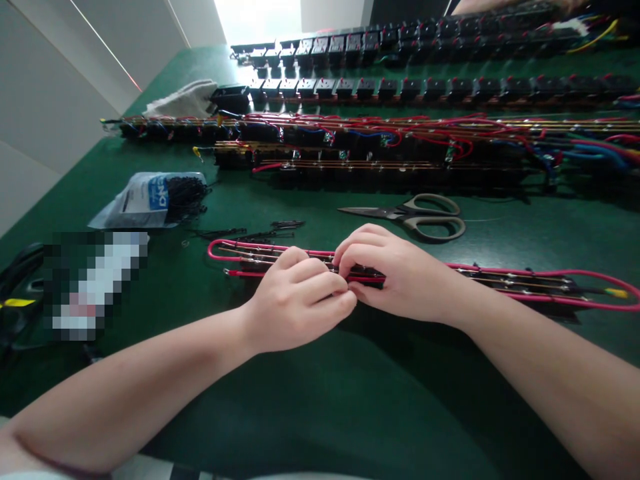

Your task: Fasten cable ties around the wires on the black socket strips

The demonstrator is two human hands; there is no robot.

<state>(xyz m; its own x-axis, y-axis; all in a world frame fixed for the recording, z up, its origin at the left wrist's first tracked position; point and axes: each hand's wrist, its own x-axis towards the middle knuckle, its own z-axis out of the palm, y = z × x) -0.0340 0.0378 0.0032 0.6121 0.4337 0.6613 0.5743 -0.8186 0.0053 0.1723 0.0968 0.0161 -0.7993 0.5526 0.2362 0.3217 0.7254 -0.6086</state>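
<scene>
Hands (pixel 300 300) at red wire (pixel 320 254), bag (pixel 133 200) of ties (pixel 184 199)

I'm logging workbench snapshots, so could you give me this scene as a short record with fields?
Surface: green table
Left hand: fingers at the middle of a black strip
Right hand: fingers beside the left's, at the same strip; anything pinched is hidden
Wire: red wire along the strip, looping at both ends
Tool: scissors beyond the strip, tips pointing left
Supplies: clear bag holding thin black pieces; similar loose pieces nearby
Background: long wired assemblies
</scene>
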